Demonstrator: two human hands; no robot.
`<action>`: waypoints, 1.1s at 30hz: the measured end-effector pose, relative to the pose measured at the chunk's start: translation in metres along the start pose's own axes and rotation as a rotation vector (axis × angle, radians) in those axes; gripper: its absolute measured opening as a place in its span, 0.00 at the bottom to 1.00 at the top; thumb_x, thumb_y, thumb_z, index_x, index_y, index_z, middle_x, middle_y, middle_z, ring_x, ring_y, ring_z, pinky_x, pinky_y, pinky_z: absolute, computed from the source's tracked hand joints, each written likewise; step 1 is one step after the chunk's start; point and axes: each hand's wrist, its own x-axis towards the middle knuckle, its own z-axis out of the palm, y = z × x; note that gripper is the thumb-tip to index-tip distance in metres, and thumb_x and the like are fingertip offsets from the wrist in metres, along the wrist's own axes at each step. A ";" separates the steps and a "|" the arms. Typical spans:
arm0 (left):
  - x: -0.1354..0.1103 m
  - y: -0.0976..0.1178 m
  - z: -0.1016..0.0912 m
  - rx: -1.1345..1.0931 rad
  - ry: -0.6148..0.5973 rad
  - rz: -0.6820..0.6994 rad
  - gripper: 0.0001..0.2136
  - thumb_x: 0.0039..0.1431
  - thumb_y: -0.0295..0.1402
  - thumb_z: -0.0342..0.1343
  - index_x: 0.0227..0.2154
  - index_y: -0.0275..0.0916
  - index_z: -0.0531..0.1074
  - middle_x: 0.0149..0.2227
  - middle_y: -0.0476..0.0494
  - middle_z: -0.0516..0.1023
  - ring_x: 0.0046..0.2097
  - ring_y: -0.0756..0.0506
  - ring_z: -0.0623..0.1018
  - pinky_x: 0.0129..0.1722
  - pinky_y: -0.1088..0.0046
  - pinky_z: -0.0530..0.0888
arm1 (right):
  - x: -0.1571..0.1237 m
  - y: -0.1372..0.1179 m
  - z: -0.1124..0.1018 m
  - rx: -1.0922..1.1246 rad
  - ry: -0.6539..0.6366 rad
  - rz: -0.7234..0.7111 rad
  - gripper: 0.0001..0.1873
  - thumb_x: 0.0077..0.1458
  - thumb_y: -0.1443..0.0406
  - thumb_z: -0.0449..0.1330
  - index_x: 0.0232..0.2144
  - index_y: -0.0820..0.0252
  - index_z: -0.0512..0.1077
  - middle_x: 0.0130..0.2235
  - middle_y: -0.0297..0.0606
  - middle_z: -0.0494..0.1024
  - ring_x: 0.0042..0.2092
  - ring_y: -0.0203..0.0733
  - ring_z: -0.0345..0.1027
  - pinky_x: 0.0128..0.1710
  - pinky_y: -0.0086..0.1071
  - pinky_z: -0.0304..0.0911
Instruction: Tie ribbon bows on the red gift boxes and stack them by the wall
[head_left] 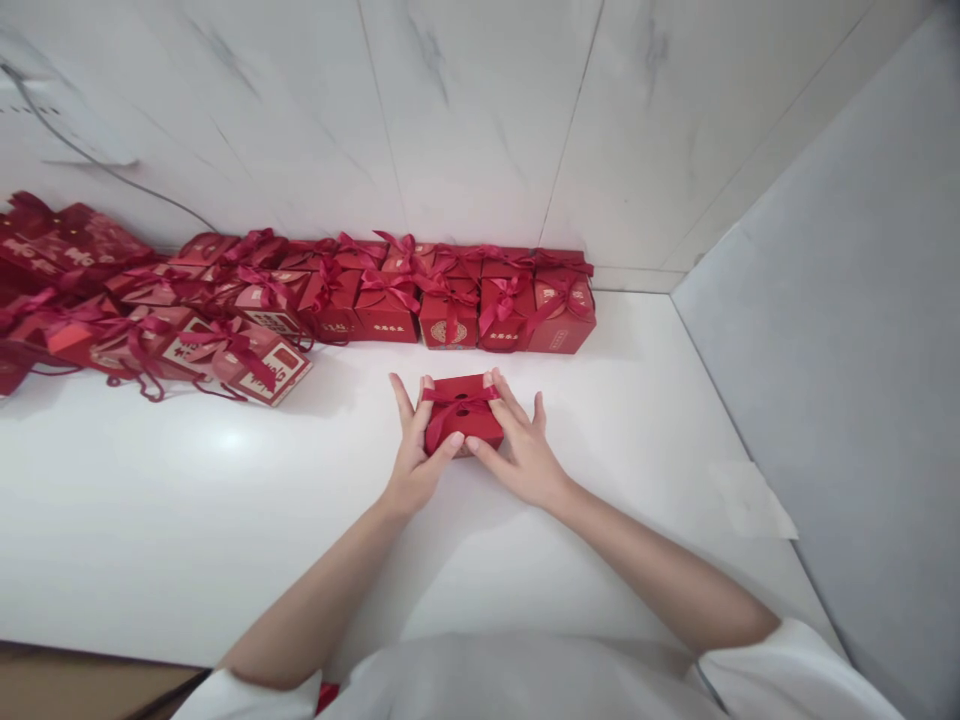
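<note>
Just below the frame's centre, the left hand (414, 455) and right hand (529, 455) hold one ribboned red box (474, 425) between their fingers (448, 450).

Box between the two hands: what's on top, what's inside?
On top of the red box: a red ribbon, with dark spots beside it, possibly holes. The closed top hides any contents. The left hand and right hand cover parts of its sides.

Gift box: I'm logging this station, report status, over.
Left hand, right hand gripping gift box from either side. Ribbon across its top. Row of red boxes behind, apart from it.
</note>
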 end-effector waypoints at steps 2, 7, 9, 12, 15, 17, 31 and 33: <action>0.000 -0.002 -0.002 0.012 0.009 0.024 0.32 0.63 0.43 0.56 0.67 0.59 0.49 0.68 0.59 0.11 0.71 0.37 0.41 0.67 0.60 0.60 | 0.001 0.001 0.000 -0.027 -0.014 0.006 0.35 0.66 0.48 0.47 0.69 0.47 0.41 0.71 0.39 0.39 0.72 0.48 0.31 0.64 0.67 0.22; 0.003 -0.001 -0.006 0.037 0.014 0.141 0.25 0.67 0.46 0.48 0.66 0.56 0.54 0.70 0.57 0.19 0.71 0.38 0.39 0.69 0.57 0.53 | 0.001 0.004 -0.005 -0.093 -0.007 0.031 0.35 0.65 0.46 0.47 0.68 0.50 0.49 0.71 0.41 0.41 0.72 0.52 0.25 0.64 0.68 0.27; 0.005 0.002 -0.005 0.042 0.051 0.163 0.24 0.68 0.48 0.44 0.65 0.52 0.57 0.72 0.52 0.32 0.71 0.40 0.40 0.70 0.57 0.50 | 0.000 0.003 -0.008 -0.107 0.000 0.006 0.35 0.65 0.46 0.48 0.68 0.51 0.49 0.71 0.43 0.39 0.72 0.53 0.28 0.65 0.66 0.29; 0.005 0.009 -0.002 -0.018 0.121 0.137 0.24 0.68 0.49 0.43 0.63 0.47 0.63 0.69 0.45 0.53 0.70 0.39 0.51 0.69 0.57 0.54 | -0.003 -0.001 -0.012 -0.105 0.026 -0.084 0.35 0.66 0.48 0.48 0.69 0.48 0.44 0.71 0.41 0.39 0.71 0.50 0.33 0.67 0.60 0.31; 0.005 0.017 -0.002 -0.124 0.189 0.016 0.24 0.68 0.49 0.42 0.54 0.43 0.74 0.65 0.42 0.62 0.65 0.38 0.65 0.63 0.59 0.66 | -0.005 -0.007 -0.014 -0.083 0.010 -0.139 0.35 0.67 0.51 0.47 0.70 0.46 0.40 0.71 0.40 0.43 0.71 0.47 0.36 0.68 0.57 0.33; 0.005 0.021 -0.004 -0.165 0.216 -0.073 0.21 0.67 0.48 0.46 0.47 0.41 0.78 0.62 0.41 0.66 0.61 0.38 0.69 0.59 0.61 0.71 | -0.006 -0.009 -0.015 -0.076 -0.020 -0.151 0.34 0.67 0.51 0.47 0.70 0.46 0.40 0.70 0.40 0.46 0.71 0.46 0.37 0.68 0.58 0.33; 0.007 0.025 -0.010 -0.043 0.074 -0.056 0.18 0.57 0.38 0.63 0.51 0.46 0.76 0.57 0.41 0.68 0.60 0.38 0.70 0.59 0.59 0.70 | -0.007 -0.008 -0.009 0.016 -0.056 -0.124 0.33 0.69 0.54 0.46 0.70 0.53 0.39 0.68 0.44 0.51 0.70 0.45 0.39 0.69 0.54 0.35; 0.009 0.023 -0.011 -0.040 0.064 -0.058 0.18 0.57 0.38 0.63 0.51 0.47 0.76 0.57 0.41 0.68 0.60 0.38 0.69 0.59 0.59 0.70 | -0.006 -0.006 -0.008 0.085 -0.032 -0.119 0.33 0.68 0.54 0.48 0.69 0.53 0.44 0.67 0.45 0.52 0.69 0.47 0.43 0.69 0.51 0.41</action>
